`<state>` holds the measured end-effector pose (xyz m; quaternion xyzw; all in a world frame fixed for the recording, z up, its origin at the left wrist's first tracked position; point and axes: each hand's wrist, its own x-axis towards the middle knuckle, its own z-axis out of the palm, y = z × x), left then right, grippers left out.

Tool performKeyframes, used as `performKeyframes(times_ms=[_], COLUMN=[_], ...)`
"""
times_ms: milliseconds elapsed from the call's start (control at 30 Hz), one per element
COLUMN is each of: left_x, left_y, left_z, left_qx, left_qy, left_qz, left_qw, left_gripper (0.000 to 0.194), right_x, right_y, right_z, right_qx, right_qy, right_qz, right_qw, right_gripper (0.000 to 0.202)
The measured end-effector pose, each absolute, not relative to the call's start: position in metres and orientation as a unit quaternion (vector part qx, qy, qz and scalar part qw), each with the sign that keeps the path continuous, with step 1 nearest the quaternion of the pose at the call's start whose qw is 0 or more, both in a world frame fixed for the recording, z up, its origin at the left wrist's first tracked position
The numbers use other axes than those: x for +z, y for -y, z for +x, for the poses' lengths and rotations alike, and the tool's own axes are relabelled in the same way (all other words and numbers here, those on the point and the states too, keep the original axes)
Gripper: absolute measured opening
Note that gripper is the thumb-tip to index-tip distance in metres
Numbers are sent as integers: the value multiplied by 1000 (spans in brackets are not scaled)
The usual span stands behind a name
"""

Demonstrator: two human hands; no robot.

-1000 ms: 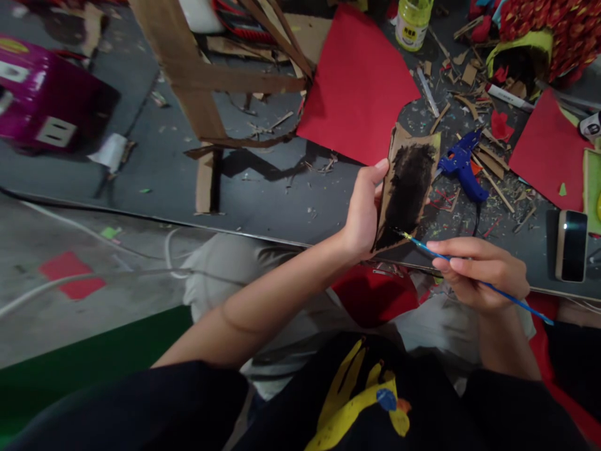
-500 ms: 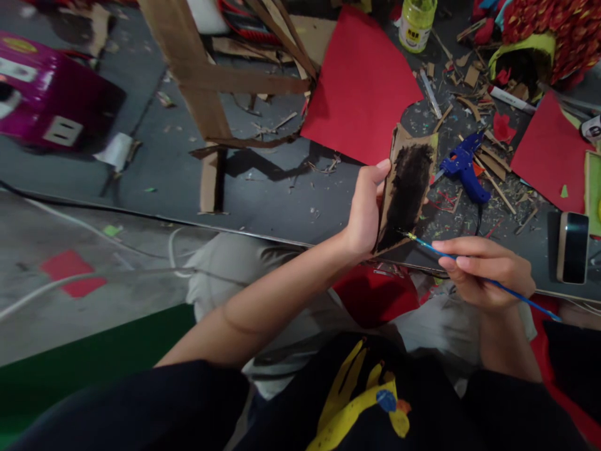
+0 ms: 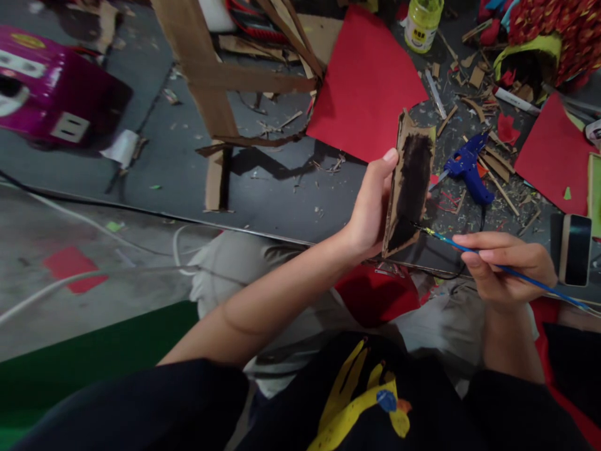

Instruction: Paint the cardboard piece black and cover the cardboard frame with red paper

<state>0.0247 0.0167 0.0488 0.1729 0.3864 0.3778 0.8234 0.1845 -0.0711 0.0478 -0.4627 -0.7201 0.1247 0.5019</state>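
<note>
A narrow cardboard piece (image 3: 414, 178), its face painted black inside a ragged brown border, tilts above the near edge of the desk (image 3: 277, 197) — clamped in the left hand (image 3: 370, 210). The right hand (image 3: 519, 269), apart from the left, pinches one slim blue brush (image 3: 444, 238), tip at the black's lower part. Around them: one blue glue gun (image 3: 469, 168), two red sheets (image 3: 369, 88), one yellow jar (image 3: 422, 25) — and one purple box (image 3: 61, 94).

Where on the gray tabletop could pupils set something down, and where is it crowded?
Nearly bare: gray tabletop between the cardboard leg and left hand, and between that leg and the white paper scrap. Crowded: around and beyond the blue glue gun, amid cardboard scraps.
</note>
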Motion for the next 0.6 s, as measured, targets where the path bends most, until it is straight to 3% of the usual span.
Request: performKeyframes(times_ms=[267,600], left_x=[55,59], left_y=[-17,-17], left_z=[23,22], left_qx=[374,348], left_qy=[-351,-376], left_qz=[134,123], left_qw=[848,850], left_gripper=[54,71], right_x=[49,49], right_y=[71,71], right_z=[186,183], right_qx=[129,153], right_qy=[682,682], right_qz=[-480,-489], right_qw=[536,522], right_gripper=[16,16])
